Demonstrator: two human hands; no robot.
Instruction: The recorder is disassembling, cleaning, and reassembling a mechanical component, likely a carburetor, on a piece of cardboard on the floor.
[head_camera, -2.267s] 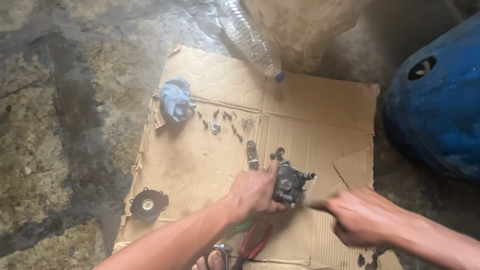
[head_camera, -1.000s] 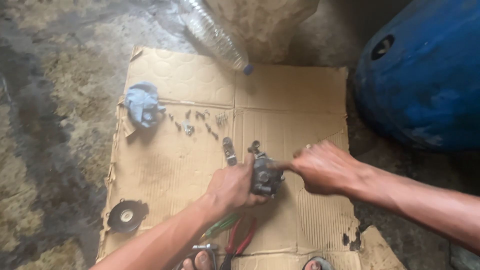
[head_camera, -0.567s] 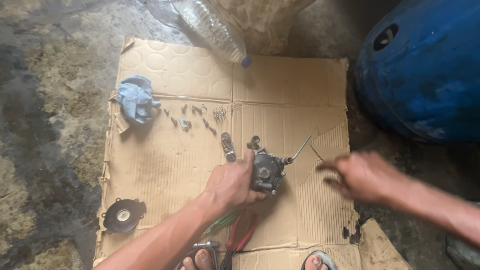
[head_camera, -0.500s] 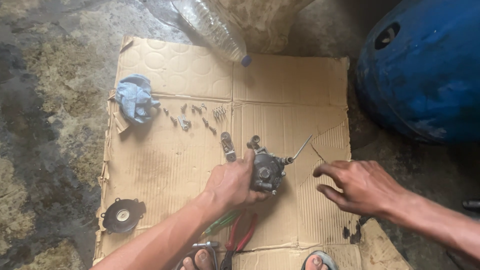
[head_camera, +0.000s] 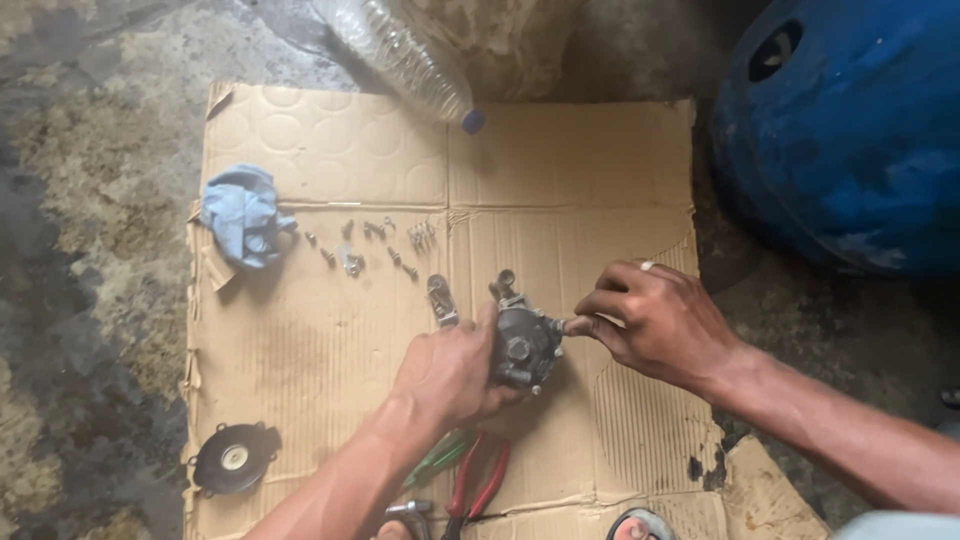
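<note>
My left hand (head_camera: 450, 370) grips a grey metal pump-like body (head_camera: 525, 345) from the left and holds it on the cardboard sheet (head_camera: 330, 150). My right hand (head_camera: 665, 320) is at the body's right side. Its fingertips are pinched together against a small fitting there, on a thin metal rod that the fingers mostly hide. A small loose metal piece (head_camera: 440, 298) lies just up and left of the body.
Several small screws (head_camera: 375, 240) and a blue rag (head_camera: 243, 215) lie at the upper left. A black round diaphragm (head_camera: 235, 458) sits at the lower left. Red-handled pliers (head_camera: 478, 490) and a green-handled tool (head_camera: 440, 458) lie near my left forearm. A plastic bottle (head_camera: 405, 55) lies at the top; a blue drum (head_camera: 850, 130) stands right.
My right hand drew away to the right, leaving a thin rod sticking out of the body, then came back and pinched at the body's right side. My left hand kept its grip.
</note>
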